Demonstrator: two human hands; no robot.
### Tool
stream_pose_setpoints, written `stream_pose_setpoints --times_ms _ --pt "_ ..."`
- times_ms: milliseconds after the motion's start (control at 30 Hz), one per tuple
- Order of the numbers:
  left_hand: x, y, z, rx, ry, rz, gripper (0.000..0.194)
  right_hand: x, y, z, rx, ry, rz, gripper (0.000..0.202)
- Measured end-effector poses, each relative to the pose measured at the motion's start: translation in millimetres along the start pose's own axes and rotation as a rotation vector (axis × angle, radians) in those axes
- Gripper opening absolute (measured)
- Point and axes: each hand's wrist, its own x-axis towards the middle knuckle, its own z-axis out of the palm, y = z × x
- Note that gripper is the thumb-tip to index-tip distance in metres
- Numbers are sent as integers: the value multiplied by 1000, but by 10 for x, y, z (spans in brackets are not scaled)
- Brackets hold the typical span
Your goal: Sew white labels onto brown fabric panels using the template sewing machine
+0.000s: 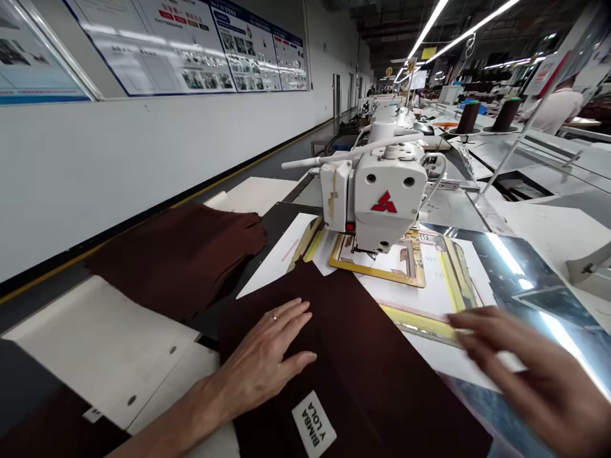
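A dark brown fabric piece (363,356) lies in front of the sewing machine, and a white label (314,425) reading "BIMBA Y LOLA" is on it. My left hand (267,362) rests flat on this fabric, its fingers stretched out and a ring on one of them. To the right, my right hand (529,375) is smeared by motion near the yellow-edged sewing template (420,321). Whether its fingers hold anything cannot be made out. The white sewing machine (389,191), marked with a red emblem, stands over a yellow-brown frame (377,272).
On the left, a stack of brown fabric pieces (176,254) lies on a pale side board (100,337). Dark thread cones (465,117) stand behind the machine at right. A wall (143,159) runs along the left. Another person (556,108) is at the far right.
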Motion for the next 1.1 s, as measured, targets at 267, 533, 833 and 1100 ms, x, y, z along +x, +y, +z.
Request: stream_pose_setpoints --times_ms 267,533,833,1100 --pt "-47 -61 213 60 -18 51 95 953 -827 1226 -178 -641 -386 25" --pt "-24 -86 245 65 -54 66 97 1158 -898 931 -190 -914 -202 15" --pt "20 -26 302 80 -89 59 97 942 -970 1293 896 -810 445 26" --pt "30 -30 311 103 -56 136 102 789 -780 598 526 -600 444 36"
